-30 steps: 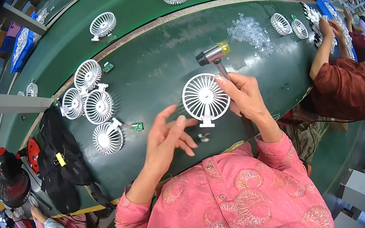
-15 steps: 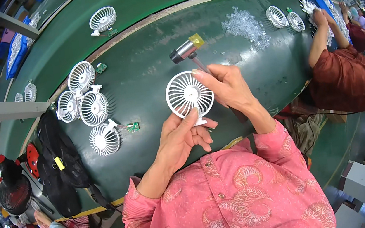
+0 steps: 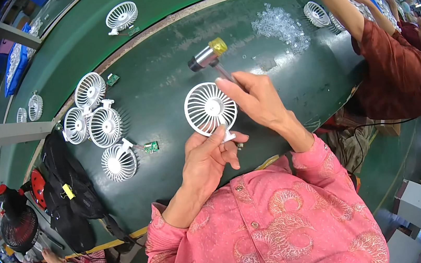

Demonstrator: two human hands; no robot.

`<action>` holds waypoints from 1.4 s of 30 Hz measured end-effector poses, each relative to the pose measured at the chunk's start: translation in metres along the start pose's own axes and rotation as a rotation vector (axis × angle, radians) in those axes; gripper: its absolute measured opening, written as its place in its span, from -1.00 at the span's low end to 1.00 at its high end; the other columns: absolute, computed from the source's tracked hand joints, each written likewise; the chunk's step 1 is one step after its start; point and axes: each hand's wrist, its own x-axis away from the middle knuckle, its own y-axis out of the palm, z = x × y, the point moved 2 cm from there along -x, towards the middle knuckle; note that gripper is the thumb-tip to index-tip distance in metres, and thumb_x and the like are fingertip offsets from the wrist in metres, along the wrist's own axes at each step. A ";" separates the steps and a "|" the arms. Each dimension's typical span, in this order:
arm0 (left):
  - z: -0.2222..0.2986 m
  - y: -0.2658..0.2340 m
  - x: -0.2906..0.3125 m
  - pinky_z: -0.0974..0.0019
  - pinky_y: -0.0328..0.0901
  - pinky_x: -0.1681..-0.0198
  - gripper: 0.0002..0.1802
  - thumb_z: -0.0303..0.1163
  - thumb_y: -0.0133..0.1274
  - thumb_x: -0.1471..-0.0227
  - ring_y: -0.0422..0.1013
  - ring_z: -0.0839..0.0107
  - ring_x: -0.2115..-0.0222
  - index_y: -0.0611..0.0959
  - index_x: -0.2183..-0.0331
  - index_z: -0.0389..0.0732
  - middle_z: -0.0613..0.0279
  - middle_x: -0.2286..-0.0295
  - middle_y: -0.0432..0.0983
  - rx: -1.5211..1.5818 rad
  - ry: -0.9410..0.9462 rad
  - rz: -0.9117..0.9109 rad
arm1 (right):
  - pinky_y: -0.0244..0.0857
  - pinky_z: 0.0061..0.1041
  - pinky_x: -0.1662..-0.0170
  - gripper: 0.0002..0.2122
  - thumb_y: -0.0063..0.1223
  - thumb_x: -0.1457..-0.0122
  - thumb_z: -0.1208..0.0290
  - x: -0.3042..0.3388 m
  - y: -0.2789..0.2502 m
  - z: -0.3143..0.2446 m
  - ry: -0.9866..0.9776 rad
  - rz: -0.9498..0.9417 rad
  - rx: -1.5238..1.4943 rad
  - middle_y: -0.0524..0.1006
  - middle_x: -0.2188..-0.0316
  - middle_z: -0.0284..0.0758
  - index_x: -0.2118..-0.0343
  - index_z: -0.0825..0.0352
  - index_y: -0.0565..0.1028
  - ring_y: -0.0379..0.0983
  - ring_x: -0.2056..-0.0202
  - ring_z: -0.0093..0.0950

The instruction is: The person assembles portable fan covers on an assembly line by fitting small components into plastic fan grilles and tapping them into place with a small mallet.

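Observation:
My left hand [image 3: 204,159] is closed on the lower edge of a round white fan housing [image 3: 199,113], thumb on its small neck. The slatted face with a hub in the middle is turned up. My right hand [image 3: 261,99] is wrapped round the handle of a mallet [image 3: 206,55], which has a metal head, a black end and a yellow end. The mallet head is beyond the housing, apart from it. My right fingertips come close to the housing's right rim; whether they touch it I cannot tell.
Several white fan housings [image 3: 105,127] with green circuit boards [image 3: 151,147] lie at left. Small clear parts [image 3: 282,28] are heaped at the far right. A black bag [image 3: 68,196] and a desk fan [image 3: 18,223] stand left. A co-worker's arm [image 3: 334,3] reaches over the belt [image 3: 163,6].
Both my hands, the housing and the mallet have shifted slightly left in view. At right, the co-worker's arm now stretches out toward the belt. Housings on the belt have shifted slightly right.

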 end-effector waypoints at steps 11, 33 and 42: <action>0.011 -0.011 0.003 0.39 0.39 0.63 -0.64 -0.26 -0.06 -0.25 0.41 0.49 0.60 0.51 0.16 -0.43 -0.05 0.34 0.58 -0.022 0.107 0.095 | 0.26 -0.56 0.45 -0.70 0.26 -0.11 0.32 0.056 0.011 0.005 0.204 -0.267 -0.119 0.46 0.59 -0.42 0.23 0.46 0.52 0.31 0.53 -0.68; 0.013 -0.016 0.008 0.40 0.37 0.70 -0.71 -0.35 -0.08 -0.25 0.42 0.45 0.67 0.43 0.07 -0.34 0.00 0.43 0.55 -0.256 0.176 0.133 | 0.26 -0.40 0.46 -0.82 0.22 -0.04 0.51 0.045 -0.009 -0.020 -0.129 -0.272 0.277 0.46 0.51 -0.19 0.30 0.44 0.51 0.41 0.54 -0.32; -0.003 -0.016 0.003 0.38 0.41 0.61 -0.64 -0.15 0.11 -0.15 0.47 0.42 0.62 0.53 0.26 -0.28 0.16 0.51 0.54 -0.005 0.051 0.101 | 0.41 -0.30 0.45 -0.75 0.16 -0.05 0.55 0.066 0.012 -0.027 -0.442 -0.202 0.438 0.50 0.25 -0.19 0.17 0.38 0.49 0.53 0.41 -0.20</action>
